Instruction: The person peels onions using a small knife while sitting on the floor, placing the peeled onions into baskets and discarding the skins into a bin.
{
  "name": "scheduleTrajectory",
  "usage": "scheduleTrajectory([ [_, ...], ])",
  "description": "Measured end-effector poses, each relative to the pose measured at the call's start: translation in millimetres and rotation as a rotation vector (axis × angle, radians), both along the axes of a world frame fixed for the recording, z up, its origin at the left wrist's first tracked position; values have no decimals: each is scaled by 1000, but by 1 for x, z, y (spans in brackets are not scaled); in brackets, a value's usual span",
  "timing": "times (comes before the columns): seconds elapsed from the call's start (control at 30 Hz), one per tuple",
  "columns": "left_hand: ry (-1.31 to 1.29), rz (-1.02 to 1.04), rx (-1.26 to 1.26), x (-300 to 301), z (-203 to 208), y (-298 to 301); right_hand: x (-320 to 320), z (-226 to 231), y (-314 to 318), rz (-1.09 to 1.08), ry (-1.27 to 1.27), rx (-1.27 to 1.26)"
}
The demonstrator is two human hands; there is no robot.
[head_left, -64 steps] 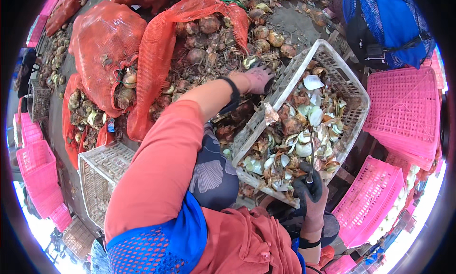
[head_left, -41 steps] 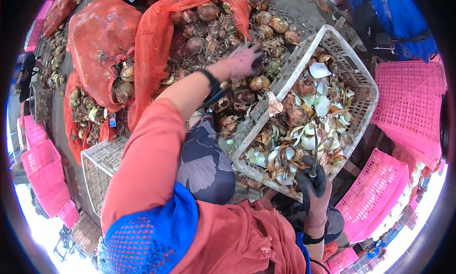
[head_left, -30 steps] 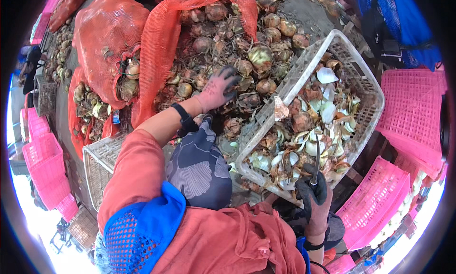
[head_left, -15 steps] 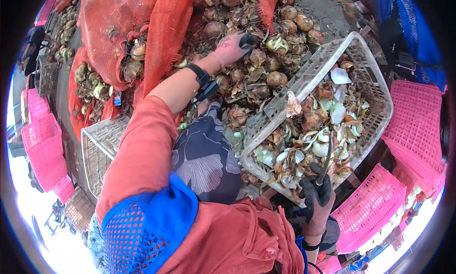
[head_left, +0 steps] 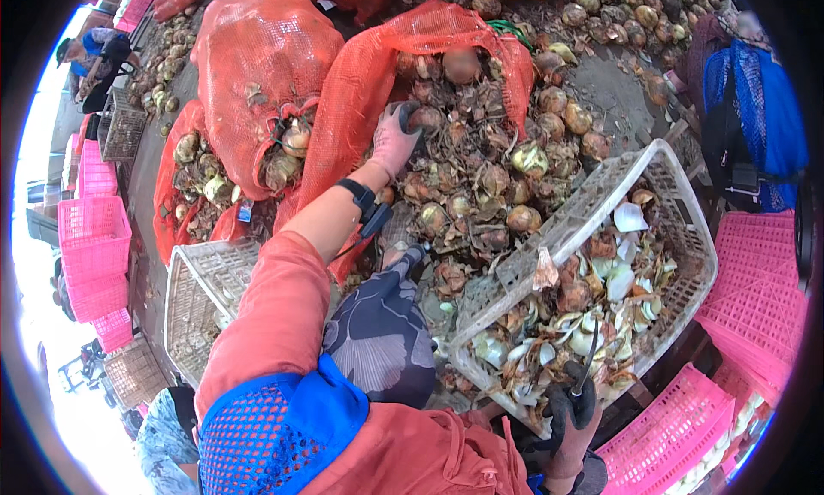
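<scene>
My left hand (head_left: 397, 141), in a pink glove with dark fingertips, reaches to the heap of onions at the mouth of an open red mesh sack (head_left: 346, 100). Its fingers curl round a brownish onion (head_left: 427, 118). Dry skins and more unpeeled onions (head_left: 493, 179) lie around it. Low on the right, my right hand (head_left: 570, 419), gloved alike, grips a knife (head_left: 587, 358) with its blade pointing up and away. That blade hangs over the near side of a dirty white plastic crate (head_left: 556, 229), which holds onion peelings and trimmings (head_left: 584, 298).
A full red mesh sack (head_left: 262, 75) stands at the far left. Another whitish crate (head_left: 184, 280) sits left of my knee. Pink crates line the left (head_left: 93, 238) and right (head_left: 755, 289). Blue mesh bags (head_left: 760, 109) hang at the far right. Another person (head_left: 99, 62) is at the upper left.
The view has tilted farther ahead, so the scene sits lower. My left hand has shifted left across the heap and now closes on an onion. My right hand keeps the knife over the crate.
</scene>
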State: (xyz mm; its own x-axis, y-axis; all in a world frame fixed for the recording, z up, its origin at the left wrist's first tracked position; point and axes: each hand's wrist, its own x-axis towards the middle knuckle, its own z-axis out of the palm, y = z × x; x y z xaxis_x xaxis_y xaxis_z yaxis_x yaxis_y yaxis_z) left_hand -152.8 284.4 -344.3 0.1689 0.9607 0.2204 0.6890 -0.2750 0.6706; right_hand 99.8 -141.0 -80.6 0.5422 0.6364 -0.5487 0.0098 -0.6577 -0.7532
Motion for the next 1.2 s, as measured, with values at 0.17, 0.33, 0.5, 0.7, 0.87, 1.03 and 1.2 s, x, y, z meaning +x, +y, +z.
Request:
scheduleTrajectory([
  [0.17, 256, -106, -86, 16, 9, 77, 4, 4, 12, -54, 26, -47],
  [0.33, 410, 8, 17, 60, 8, 131, 8, 8, 9, -18, -24, -38],
  [0.5, -135, -287, -695, 43, -28, 201, 18, 13, 12, -76, 6, -101],
  [0.7, 444, -354, -188, 45, 20, 152, 13, 10, 11, -165, 52, -22],
  [0.87, -982, -135, -991, -14, -18, 105, 17, 9, 13, -154, 62, -8],
  [1.03, -1431, -120, -1273, -42, 7, 59, 16, 10, 16, -183, 25, -167],
  [1.2, -932, -103, -1267, -66, -5, 56, 14, 15, 21, -187, 42, -107],
])
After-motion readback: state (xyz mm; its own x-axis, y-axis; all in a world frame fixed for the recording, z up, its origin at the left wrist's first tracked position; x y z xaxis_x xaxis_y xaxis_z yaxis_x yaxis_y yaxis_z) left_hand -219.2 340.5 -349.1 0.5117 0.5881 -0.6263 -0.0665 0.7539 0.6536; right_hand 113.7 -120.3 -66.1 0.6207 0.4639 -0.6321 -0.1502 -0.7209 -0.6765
